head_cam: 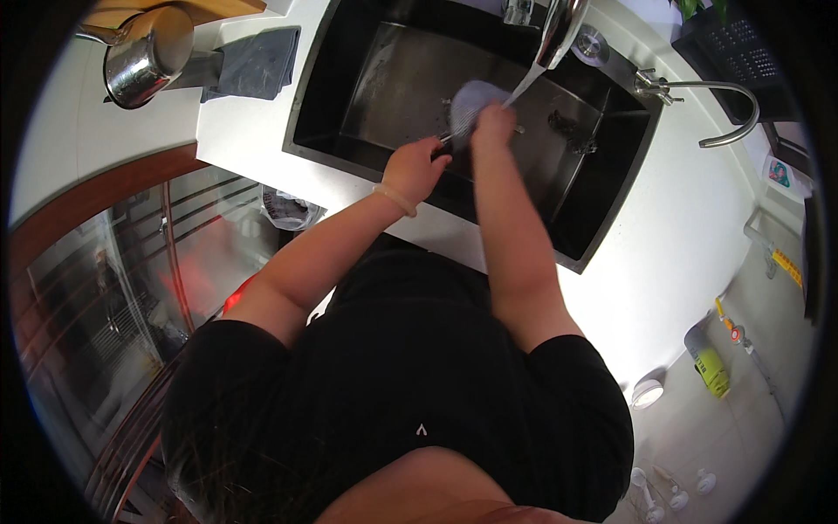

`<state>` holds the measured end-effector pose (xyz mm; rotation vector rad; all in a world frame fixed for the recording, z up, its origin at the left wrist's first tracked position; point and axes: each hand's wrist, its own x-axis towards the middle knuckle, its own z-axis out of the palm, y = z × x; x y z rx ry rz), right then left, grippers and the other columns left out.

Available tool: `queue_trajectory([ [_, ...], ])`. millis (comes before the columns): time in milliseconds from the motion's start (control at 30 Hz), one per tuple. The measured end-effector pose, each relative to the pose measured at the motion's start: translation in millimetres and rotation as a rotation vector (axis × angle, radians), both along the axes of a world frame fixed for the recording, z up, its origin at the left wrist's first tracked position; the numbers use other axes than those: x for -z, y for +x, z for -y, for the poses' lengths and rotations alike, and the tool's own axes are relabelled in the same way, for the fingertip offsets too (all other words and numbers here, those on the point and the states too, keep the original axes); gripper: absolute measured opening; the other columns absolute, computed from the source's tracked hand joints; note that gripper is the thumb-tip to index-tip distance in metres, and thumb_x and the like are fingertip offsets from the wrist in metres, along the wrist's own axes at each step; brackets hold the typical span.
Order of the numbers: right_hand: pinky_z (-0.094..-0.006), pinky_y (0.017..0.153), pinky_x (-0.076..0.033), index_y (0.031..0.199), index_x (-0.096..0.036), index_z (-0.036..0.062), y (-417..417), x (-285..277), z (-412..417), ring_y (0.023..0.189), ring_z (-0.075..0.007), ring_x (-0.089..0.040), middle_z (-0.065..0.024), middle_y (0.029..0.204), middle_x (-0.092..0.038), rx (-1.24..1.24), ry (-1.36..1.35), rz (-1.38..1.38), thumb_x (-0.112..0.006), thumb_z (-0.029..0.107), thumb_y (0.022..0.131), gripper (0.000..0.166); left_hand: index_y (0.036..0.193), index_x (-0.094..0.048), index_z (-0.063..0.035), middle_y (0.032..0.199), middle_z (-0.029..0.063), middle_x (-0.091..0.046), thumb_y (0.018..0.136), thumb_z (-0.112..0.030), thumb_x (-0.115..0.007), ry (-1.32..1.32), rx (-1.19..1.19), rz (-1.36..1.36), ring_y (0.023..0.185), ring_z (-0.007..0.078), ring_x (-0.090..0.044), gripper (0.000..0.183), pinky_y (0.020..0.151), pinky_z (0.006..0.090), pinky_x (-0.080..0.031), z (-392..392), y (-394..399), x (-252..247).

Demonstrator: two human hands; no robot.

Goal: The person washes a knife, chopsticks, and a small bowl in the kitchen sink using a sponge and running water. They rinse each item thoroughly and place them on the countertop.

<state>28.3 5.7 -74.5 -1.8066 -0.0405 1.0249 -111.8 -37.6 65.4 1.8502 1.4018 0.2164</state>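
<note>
Both my hands are over the near half of a black sink (425,52). Between its thumb and fingers, my left hand (414,167) grips the dark handle of a thin utensil (446,139); most of it is hidden behind the cloth and my right hand. My right hand (495,126) is shut on a bluish-grey cloth (468,108), blurred and apparently wrapped about or pressed against the utensil. Water (524,86) runs from the chrome faucet (562,36) down to the right hand and cloth.
A dark clump (573,134) lies on the sink's right side. Left of the sink are a folded grey cloth (258,64) and a metal saucepan (147,62). A second slim tap (727,137) stands at right. Below the left counter hangs a bagged bin (291,208).
</note>
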Motion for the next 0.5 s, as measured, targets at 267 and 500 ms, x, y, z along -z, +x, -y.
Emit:
queue_trajectory([
  [267, -0.0337, 0.076, -0.042, 0.100, -0.052, -0.0058, 9, -28, 8, 0.086, -0.0243, -0.055, -0.0147, 0.096, -0.057, 0.291, 0.166, -0.128, -0.042, 0.022, 0.088, 0.032, 0.082, -0.061, -0.0022, 0.062, 0.0077, -0.057, 0.083, -0.023, -0.053, -0.190, -0.083, 0.005, 0.054, 0.0188, -0.053, 0.023, 0.053, 0.0287, -0.041, 0, -8, 1],
  [500, -0.0406, 0.077, -0.046, 0.104, -0.052, 0.0003, 31, -25, 6, 0.087, -0.0247, -0.055, -0.0111, 0.095, -0.056, 0.557, 0.343, -0.876, -0.040, 0.027, 0.089, 0.033, 0.081, -0.061, -0.0013, 0.062, 0.0075, -0.058, 0.079, -0.020, -0.059, -0.035, -0.043, 0.059, 0.054, 0.0171, -0.054, 0.019, 0.054, 0.0282, -0.043, 2, -18, -2],
])
